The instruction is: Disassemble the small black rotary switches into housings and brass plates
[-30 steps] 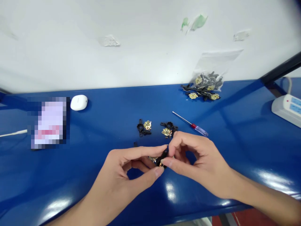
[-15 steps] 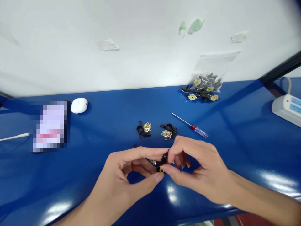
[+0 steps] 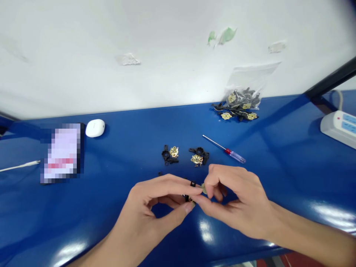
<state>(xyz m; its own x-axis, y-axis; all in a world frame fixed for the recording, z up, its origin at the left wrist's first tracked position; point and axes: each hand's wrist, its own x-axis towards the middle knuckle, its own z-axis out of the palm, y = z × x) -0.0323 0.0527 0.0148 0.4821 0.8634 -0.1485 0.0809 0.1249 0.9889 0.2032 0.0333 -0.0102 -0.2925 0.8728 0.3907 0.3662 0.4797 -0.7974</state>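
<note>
I have the small black plastic bracket (image 3: 193, 183) and its brass plate (image 3: 204, 188) held up over the blue workbench (image 3: 278, 170), between my two hands, with most of the assembly hidden by my fingers. My left hand (image 3: 147, 211) comes in from the lower left, its index finger laid across the top and its left thumb (image 3: 189, 207) below, pinching the bracket. My right hand (image 3: 239, 200) closes from the other side, its right thumb (image 3: 198, 200) pressed in low and its index finger curled over, with the other fingers tucked in. The brass edge pokes out just beside the right index finger, though I can't tell exactly which pads touch it.

At this size, I judge it best to keep both pinches close to the part and the pressure even, so the plate doesn't twist or slip.

Just beyond my hands lie two loose pairs of black brackets (image 3: 166, 155) and brass plates (image 3: 174, 151), with a small black piece (image 3: 160, 173) nearby. A precision screwdriver (image 3: 228, 150) with a red and clear handle rests to the right. Farther back are a clear zip bag (image 3: 244, 87) and a spill of more parts (image 3: 236, 113). A white rounded device (image 3: 95, 128), a pixelated object (image 3: 61, 154), and a power strip (image 3: 340, 128) sit along the bench.
</note>
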